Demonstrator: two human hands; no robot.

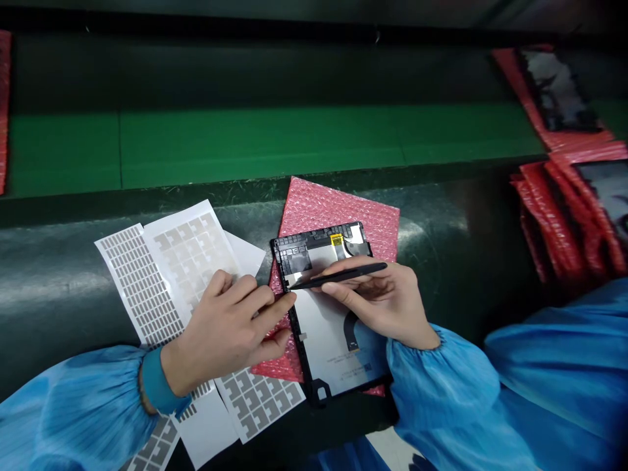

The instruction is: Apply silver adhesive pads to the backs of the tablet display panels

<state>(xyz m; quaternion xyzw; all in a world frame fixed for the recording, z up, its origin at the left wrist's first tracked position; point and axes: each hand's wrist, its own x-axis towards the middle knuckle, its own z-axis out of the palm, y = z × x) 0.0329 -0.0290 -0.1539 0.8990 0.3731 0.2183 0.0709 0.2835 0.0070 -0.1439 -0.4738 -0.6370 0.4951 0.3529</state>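
Note:
My right hand (pixel 377 297) grips black tweezers (pixel 343 275) whose tip points left, at the left edge of a tablet screen panel (pixel 318 327). The panel has a black frame, a silvery back, a yellow taped patch (pixel 336 240) and a dark flex cable (pixel 351 330). It lies slightly turned on a pink bubble-wrap bag (pixel 338 203). My left hand (pixel 240 320) holds nothing; its index finger stretches out to the panel's left edge, close to the tweezer tip. Whether a small piece sits in the tip is too small to tell.
Sheets of grey die-cut stickers (pixel 142 281) lie under and around my left hand. A stack of red bubble-wrap bags (pixel 564 216) stands at the right, with another panel (pixel 559 88) behind it. A green strip (pixel 245 144) runs along the back of the dark bench.

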